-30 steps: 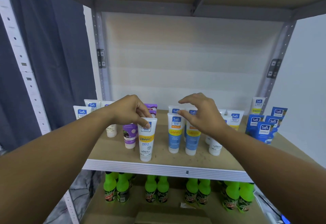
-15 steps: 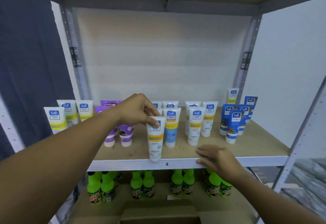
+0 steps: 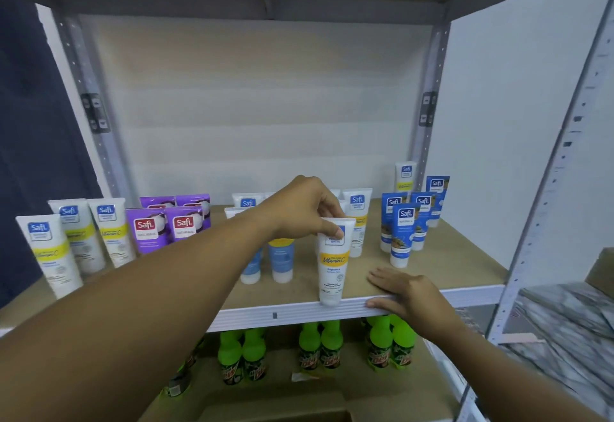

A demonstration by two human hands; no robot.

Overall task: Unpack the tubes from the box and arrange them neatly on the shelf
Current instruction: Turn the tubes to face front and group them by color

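Status, near to far. At the bottom centre of frame I see the top edge of a cardboard box (image 3: 275,416); its inside is not visible, so I cannot tell whether tubes are left in it. Lower deck carries green bottles (image 3: 320,343) in pairs, not part of the job.

Right hand (image 3: 407,295), lower right of centre: flat, fingers straight, palm down on the front lip of the shelf (image 3: 292,313), thumb along the white edge strip. Holds nothing; looks like a brace.

Left hand (image 3: 299,209), centre frame: arm reaches in from lower left, wrist bent down, thumb and fingertips pinching the flat crimped top of a white Vitamin C tube (image 3: 332,262). Tube stands cap-down at the very front edge of the shelf, just left of the right hand and in front of the blue-and-white tubes (image 3: 280,262). It reads roughly upright, slight lean.

Behind, approx. sorted by type: white/yellow tubes (image 3: 76,238) at left, purple tubes (image 3: 166,222) next, more white ones mid-back, dark blue tubes (image 3: 403,232) at right.

Judgement: task well advanced, most stock shelved and grouped. Outstanding: the held tube sits fwd of the rows and away from its white/yellow group, so it needs final placement. Left group leans a bit (maybe lens) and may need straightening.
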